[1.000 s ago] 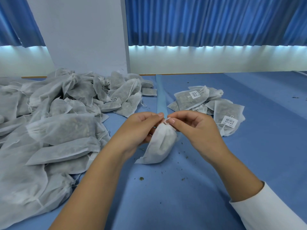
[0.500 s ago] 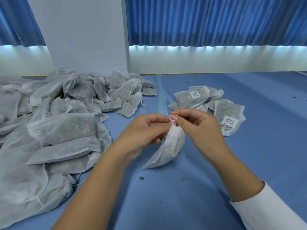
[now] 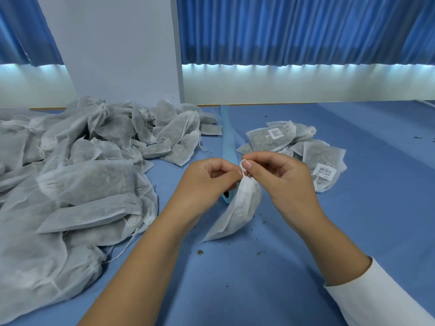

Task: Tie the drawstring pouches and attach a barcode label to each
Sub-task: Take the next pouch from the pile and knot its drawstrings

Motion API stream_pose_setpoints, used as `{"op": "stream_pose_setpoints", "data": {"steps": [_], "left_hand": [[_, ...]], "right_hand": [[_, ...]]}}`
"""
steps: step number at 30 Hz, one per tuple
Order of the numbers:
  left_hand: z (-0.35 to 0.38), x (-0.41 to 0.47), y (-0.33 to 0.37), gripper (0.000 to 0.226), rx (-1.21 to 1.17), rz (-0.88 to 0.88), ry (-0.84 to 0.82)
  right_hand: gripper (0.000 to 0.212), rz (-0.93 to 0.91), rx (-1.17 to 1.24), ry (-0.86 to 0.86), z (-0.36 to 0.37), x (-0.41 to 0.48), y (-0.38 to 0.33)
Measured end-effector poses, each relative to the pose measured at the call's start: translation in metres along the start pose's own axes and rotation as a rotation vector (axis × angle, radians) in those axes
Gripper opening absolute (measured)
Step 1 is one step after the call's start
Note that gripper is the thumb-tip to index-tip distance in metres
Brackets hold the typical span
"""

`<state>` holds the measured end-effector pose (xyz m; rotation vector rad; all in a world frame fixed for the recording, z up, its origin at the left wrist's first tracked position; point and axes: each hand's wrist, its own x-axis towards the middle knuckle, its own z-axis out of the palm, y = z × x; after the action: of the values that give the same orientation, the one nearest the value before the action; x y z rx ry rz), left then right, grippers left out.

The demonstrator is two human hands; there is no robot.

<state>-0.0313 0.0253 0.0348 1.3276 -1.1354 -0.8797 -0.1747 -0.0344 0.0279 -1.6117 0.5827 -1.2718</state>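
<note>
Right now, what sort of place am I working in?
Probably a small packing bench: a big heap of unlabelled pouches on a blue table cover, a smaller stack of barcode-labelled pouches, and a blue strip between them.

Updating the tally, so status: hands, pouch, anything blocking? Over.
Left hand and right hand both pinch the white drawstring of a white fabric pouch, neck cinched. No barcode label seen on it. Nothing blocking.
</note>
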Motion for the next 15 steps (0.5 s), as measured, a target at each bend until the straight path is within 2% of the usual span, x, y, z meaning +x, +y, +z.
{"op": "stream_pose_setpoints", "data": {"steps": [7,10,15], "left_hand": [[0.004,0.000,0.005,0.016,-0.203,-0.069,-0.023],[0.012,-0.002,0.004,0.017,-0.159,-0.097,0.014],[0.028,-0.008,0.002,0.013,-0.080,-0.046,0.008]], "right_hand": [[0.010,0.009,0.011,0.023,-0.003,0.001,0.000],[0.010,-0.016,-0.029,-0.002,-0.002,0.002,0.000],[0.011,-0.067,-0.151,0.035,-0.009,0.006,-0.002]]}}
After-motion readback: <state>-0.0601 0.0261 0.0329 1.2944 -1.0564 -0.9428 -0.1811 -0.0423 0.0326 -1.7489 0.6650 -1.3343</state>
